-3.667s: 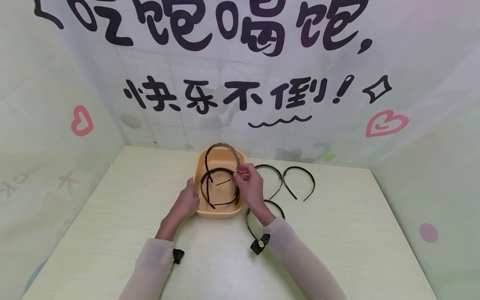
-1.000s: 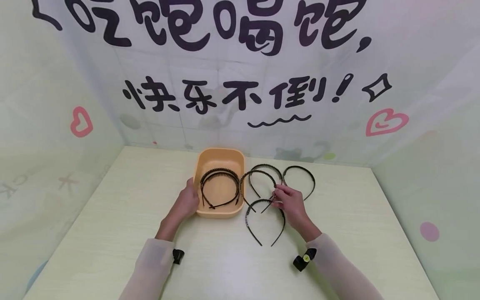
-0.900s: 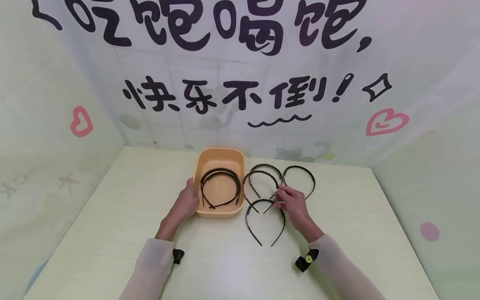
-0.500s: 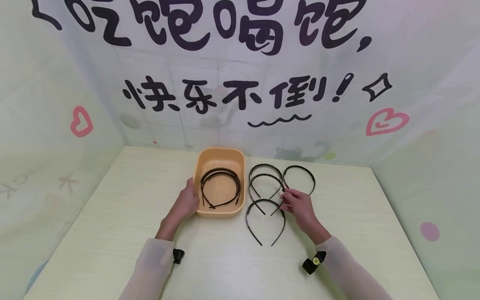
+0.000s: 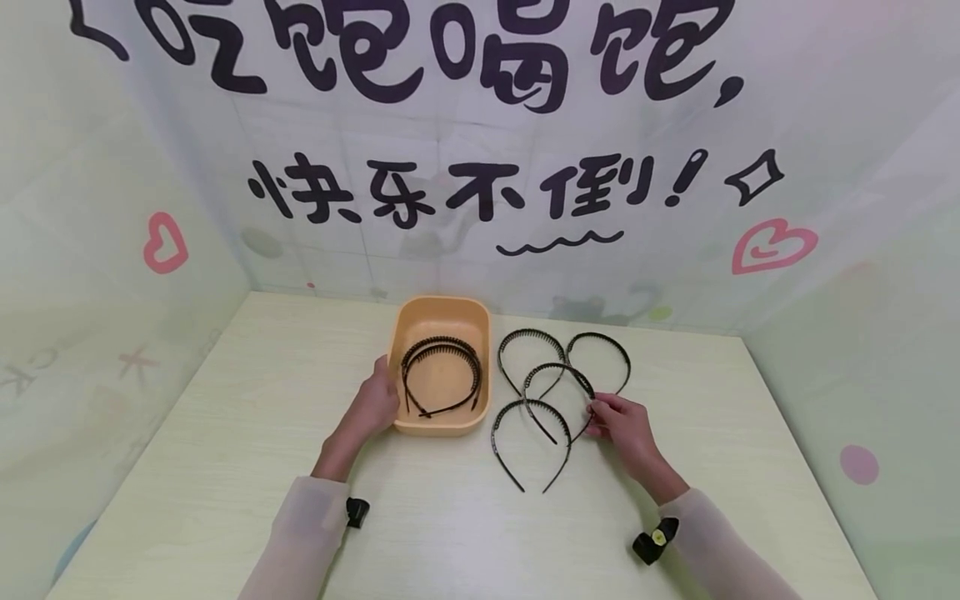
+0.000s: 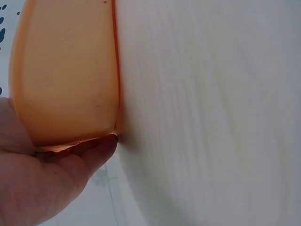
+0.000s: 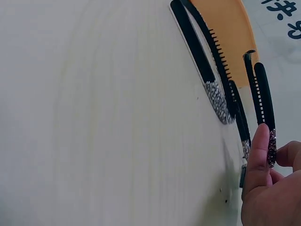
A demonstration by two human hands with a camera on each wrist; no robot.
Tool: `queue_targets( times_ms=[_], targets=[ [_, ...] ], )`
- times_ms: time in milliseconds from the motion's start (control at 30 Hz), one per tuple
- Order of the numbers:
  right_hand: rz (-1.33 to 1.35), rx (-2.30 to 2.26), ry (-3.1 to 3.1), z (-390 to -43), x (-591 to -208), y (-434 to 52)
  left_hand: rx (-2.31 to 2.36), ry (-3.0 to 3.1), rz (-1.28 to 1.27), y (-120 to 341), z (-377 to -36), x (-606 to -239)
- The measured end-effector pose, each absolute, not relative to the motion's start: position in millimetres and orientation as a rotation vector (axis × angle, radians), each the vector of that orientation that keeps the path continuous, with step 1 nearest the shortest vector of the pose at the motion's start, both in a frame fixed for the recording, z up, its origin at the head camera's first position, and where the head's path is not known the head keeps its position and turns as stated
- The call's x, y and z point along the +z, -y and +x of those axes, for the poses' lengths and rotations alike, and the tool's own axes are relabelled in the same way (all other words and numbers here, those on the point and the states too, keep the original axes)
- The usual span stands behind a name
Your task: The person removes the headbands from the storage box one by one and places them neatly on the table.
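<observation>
My left hand (image 5: pixel 377 397) grips the left side of an orange plastic basket (image 5: pixel 441 428); in the left wrist view its fingers touch the outer wall (image 6: pixel 70 75). Two black toothed headbands (image 5: pixel 442 350) lie inside it. On the right, my right hand (image 5: pixel 628 429) pinches another black headband (image 5: pixel 558 366) by its right side, where sparkly stones show in the right wrist view (image 7: pixel 272 146). This headband overlaps a lower headband (image 5: pixel 493 437) in the head view. Behind lie two more headbands, one left (image 5: pixel 529 332) and one right (image 5: pixel 600 336).
The pale wood-grain table (image 5: pixel 300 517) is enclosed by printed wall sheets (image 5: pixel 480 267) at the back and both sides. The basket stands near the back wall, with the loose headbands to its right.
My right hand has taken a headband from over the basket, moving it right and toward me above the loose headbands. My left hand stays on the basket.
</observation>
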State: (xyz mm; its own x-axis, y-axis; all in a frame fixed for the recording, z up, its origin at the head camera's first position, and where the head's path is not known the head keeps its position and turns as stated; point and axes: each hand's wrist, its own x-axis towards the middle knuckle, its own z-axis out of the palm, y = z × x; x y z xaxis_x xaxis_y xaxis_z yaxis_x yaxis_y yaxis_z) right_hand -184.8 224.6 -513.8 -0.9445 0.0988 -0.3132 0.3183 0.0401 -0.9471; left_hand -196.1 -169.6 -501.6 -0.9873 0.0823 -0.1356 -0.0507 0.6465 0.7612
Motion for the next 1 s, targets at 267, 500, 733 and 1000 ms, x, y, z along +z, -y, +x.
queue_targets(
  times_ms=[267, 500, 733, 1000],
  targets=[
    [0.402, -1.943, -2.207, -181.1, -513.7, -239.5, 1.263, -2.697, 0.006, 169.1, -196.0, -500.8],
    [0.37, -1.905, -2.215, -178.2, -517.4, -252.4, 1.276, -2.704, 0.017, 168.4, -196.1, -501.9],
    [0.302, -1.84, -2.256, -171.9, -517.2, -267.3, 1.264, -2.708, 0.009, 166.1, -196.3, -502.7],
    [0.25, -1.779, -2.287, -164.8, -516.6, -281.4, 1.272, -2.711, 0.002, 167.3, -196.3, -501.9]
  ],
)
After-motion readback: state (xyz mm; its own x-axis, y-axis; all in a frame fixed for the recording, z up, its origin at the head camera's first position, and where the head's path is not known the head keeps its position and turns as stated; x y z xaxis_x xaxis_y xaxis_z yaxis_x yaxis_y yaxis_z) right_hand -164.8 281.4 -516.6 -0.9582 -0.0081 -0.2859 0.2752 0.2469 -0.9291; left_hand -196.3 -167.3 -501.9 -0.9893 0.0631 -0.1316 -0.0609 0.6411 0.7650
